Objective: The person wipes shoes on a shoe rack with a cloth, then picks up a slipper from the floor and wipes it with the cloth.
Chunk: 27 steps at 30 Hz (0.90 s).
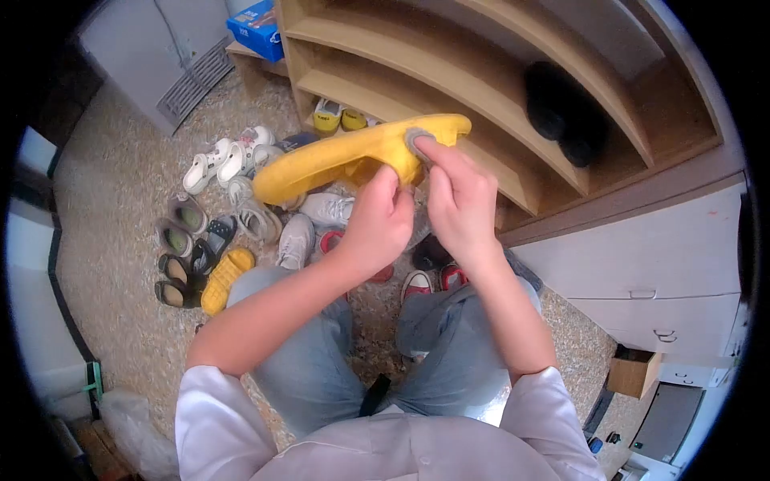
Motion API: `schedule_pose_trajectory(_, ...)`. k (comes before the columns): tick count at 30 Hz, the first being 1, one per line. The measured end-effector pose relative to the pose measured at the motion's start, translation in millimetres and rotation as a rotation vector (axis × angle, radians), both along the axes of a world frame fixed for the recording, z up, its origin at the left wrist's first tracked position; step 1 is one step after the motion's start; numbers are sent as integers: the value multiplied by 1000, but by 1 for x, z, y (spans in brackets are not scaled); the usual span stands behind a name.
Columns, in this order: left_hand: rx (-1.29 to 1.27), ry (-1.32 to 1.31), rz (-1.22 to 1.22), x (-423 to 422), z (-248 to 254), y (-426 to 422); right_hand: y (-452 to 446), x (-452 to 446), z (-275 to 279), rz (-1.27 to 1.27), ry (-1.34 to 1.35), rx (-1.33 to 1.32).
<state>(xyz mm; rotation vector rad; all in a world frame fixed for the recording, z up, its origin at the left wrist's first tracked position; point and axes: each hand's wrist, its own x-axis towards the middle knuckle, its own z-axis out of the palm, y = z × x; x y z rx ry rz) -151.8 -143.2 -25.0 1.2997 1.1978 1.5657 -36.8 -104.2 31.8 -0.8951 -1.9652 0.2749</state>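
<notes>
Yellow slipper [321, 163] clamped by left fingers [387, 183], grey piece [415, 141] by right fingers [443, 155] — shoes [296, 239] beyond

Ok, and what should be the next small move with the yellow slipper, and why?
I would probably slide the small grey cloth-like pad a little along the yellow plastic slipper, because the right hand presses it there while the left hand holds the slipper up.
</notes>
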Motion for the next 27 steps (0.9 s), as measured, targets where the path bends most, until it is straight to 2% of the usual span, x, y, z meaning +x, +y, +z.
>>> schedule_pose_trajectory(4, 61, -66, 39, 4, 3, -1, 8, 9, -2, -28, 12, -75)
schedule_pose_trajectory(7, 36, -14, 54, 5, 2, -1, 10, 4, -7, -24, 69, 11)
schedule_pose_trajectory(8, 40, 32, 67, 4, 0, -1, 3, 0, -6, -18, 27, -68)
schedule_pose_trajectory(10, 41, 77, 84, 3, 0, -1, -4, -8, -3, 9, 4, -46)
schedule_pose_trajectory(16, -115, 80, -73, -4, 1, -3, 16, 12, -10, -51, 48, -86)
schedule_pose_trajectory(19, 73, 64, 82, 1, 5, -2, 4, -4, -5, -13, 33, -88)
schedule_pose_trajectory(22, 11, 138, 99, -1, 9, -4, -1, -7, 1, -2, 50, -133)
schedule_pose_trajectory(27, 100, 80, 111, 1, 1, -1, 14, 10, -4, -67, 83, -251)
